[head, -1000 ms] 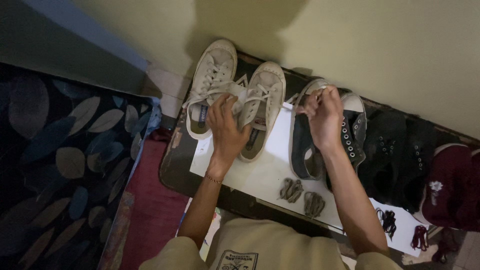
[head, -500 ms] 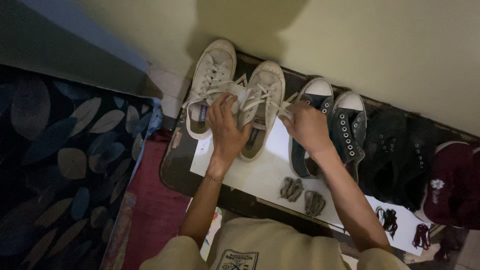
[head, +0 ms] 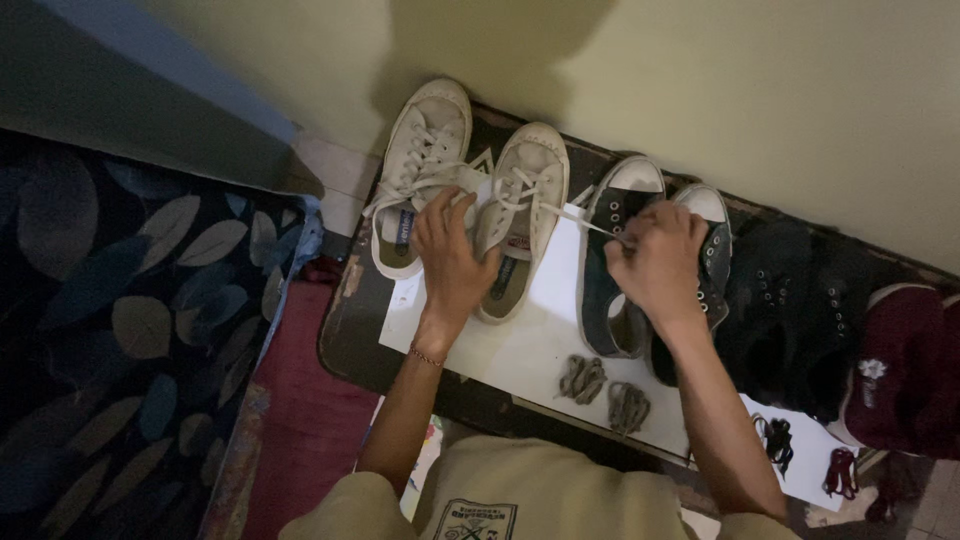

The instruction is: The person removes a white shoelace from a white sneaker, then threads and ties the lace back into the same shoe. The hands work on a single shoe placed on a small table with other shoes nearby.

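Both hands (head: 452, 262) lacing the right white sneaker (head: 522, 210)

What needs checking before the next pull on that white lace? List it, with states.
1. Left hand steadies the white shoe: ok.
2. Right hand grips the lace: ok, lace runs taut from shoe to fingers.
3. Lace threaded through every eyelet: cannot tell.
4. Other white shoe out of the lace's path: ok.
5. Blue shoe under the right hand, may snag: not ok.
6. Spare laces clear of the hands: ok.
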